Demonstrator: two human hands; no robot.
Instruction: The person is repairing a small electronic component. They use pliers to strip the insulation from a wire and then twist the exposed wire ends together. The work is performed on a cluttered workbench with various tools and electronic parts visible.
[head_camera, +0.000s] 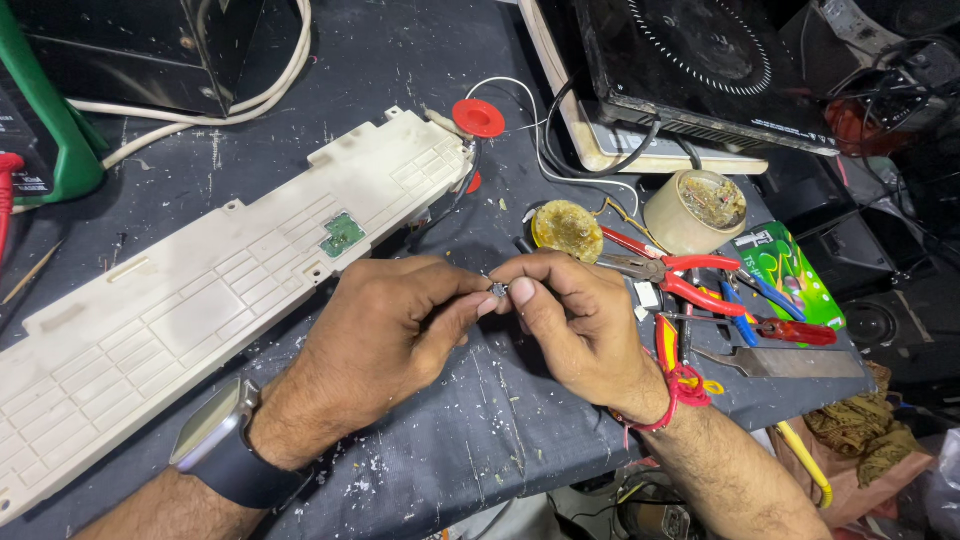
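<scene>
Head view, looking down at a dark workbench (480, 430) speckled with pale flecks. The largest thing on it is a long cream plastic panel (200, 300) with ribbed squares, lying aslant from the lower left toward the upper middle, with a small green circuit board (342, 234) set into it. Behind it, at the top right, a flat black appliance (700, 70) rests on a pale slab, and a black box (140, 50) stands at the top left with a thick white cable (270, 90) looping round it.

In the middle, the person's two hands meet above the bench. The left hand (385, 325), with a smartwatch (215, 435) on its wrist, and the right hand (580, 320), with a red thread on its wrist, are brought together, fingertips pinched from either side on a tiny dark component (497, 290). The part sits between the thumbs and forefingers, just in front of the panel's lower edge; it is too small to tell more.

To the right of the hands lie red-handled pliers (670, 272), a red-handled cutter (790, 330) and a green packet (785, 270). Just behind them are a round cream tub (692, 212) holding crusted paste and a smaller yellowish tin (567, 230). A red disc (478, 117) lies at the panel's far end.
</scene>
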